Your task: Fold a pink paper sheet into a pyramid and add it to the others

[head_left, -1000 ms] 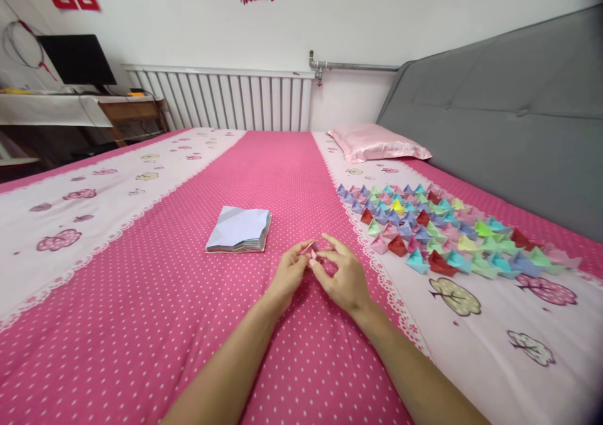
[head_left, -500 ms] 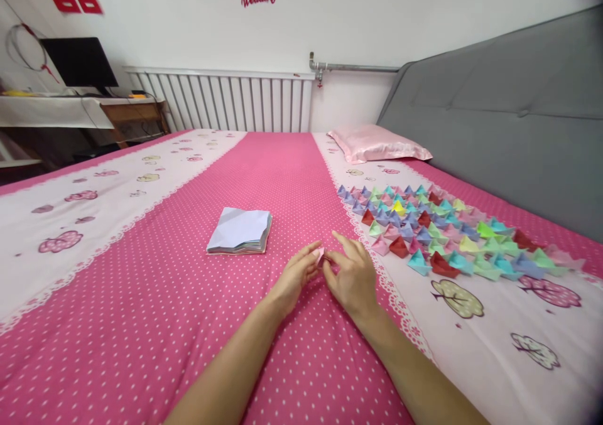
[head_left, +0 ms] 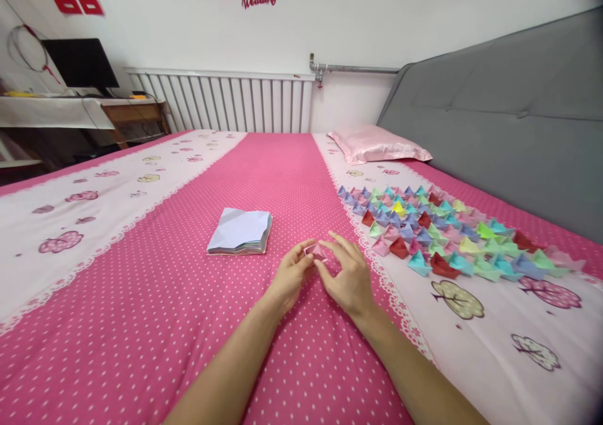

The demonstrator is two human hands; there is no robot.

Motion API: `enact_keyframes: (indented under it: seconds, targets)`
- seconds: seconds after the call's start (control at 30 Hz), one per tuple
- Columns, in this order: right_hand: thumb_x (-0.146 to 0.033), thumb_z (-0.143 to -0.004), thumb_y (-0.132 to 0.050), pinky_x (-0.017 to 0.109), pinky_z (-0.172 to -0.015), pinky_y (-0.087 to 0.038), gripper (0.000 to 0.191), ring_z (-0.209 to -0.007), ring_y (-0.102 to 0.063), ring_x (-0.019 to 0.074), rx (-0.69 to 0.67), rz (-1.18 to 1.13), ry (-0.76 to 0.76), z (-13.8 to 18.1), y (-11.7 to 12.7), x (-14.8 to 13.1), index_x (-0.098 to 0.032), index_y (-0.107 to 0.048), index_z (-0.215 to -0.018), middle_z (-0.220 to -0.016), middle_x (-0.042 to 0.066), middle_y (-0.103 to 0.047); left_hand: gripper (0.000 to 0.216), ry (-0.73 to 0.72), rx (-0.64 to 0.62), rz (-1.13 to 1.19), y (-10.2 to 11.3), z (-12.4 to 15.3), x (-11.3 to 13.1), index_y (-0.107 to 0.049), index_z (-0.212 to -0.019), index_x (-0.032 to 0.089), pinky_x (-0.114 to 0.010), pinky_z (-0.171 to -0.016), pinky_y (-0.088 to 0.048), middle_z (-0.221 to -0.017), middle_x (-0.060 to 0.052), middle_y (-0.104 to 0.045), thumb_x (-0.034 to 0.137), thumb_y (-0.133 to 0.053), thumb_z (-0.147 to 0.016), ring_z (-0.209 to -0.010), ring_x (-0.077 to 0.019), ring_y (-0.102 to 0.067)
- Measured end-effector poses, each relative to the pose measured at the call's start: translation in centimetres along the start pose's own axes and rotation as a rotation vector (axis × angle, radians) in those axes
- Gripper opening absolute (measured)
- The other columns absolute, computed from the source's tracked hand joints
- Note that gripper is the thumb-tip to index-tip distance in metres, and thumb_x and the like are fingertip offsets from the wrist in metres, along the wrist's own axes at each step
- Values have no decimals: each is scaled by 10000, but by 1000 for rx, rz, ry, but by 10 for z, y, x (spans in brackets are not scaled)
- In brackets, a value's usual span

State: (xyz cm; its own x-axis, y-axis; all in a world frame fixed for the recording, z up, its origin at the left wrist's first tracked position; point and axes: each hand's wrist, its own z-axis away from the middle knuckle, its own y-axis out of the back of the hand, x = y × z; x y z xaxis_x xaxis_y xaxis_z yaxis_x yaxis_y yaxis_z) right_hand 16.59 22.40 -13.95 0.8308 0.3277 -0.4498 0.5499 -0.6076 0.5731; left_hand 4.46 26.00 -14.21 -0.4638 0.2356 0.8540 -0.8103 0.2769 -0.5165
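A small pink folded-paper boat is between my two hands, above the dotted bedspread. My left hand pinches its left end between thumb and fingers. At the boat's right end, my right hand has thumb and index finger on the paper, with the other fingers stretched out. Left of the hands lies a stack of square paper, a pale lilac sheet on top. To the right, many folded paper boats stand in rows, in red, blue, green, pink, yellow and purple.
The bedspread is pink with white printed bands. A pink pillow lies at the far right against the grey headboard. Behind the bed are a white radiator and a desk with a monitor.
The pink paper boat has turned and now shows wider, its folded shape visible between my hands. My left fingers have shifted slightly left along it, and my right fingers have moved around its end.
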Motion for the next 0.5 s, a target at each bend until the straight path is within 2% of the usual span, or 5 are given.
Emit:
enact_keyframes:
  seconds: [0.2,0.37,0.5]
  targets:
    - [-136,-711,-486,405,-935,-440,375,-1091,-533,220,-24,-137,-59,0,1,0,-197,-596,-1064,-1144,83,-598,303,-30,22,-9,0,0,2,-576,-1049,154,-272,-807,-455,-955,-68,-615,103,-567,-750,-800,-117,-594]
    - [-96,-657,-472,356,-833,-497,377,-925,-616,204,-121,-154,-150,2,-6,8,-210,-610,-989,-1013,55,-645,286,37,53,-49,-1,0,-5,-583,-1013,157,-313,-833,-458,-977,-88,-623,103,-587,-732,-852,-152,-603]
    - [-70,-656,-465,324,-745,-518,397,-817,-643,185,-221,-154,-186,5,-11,14,-229,-606,-991,-963,34,-663,320,32,113,-169,5,-3,-15,-598,-992,181,-329,-883,-435,-948,-74,-638,84,-612,-688,-948,-188,-583]
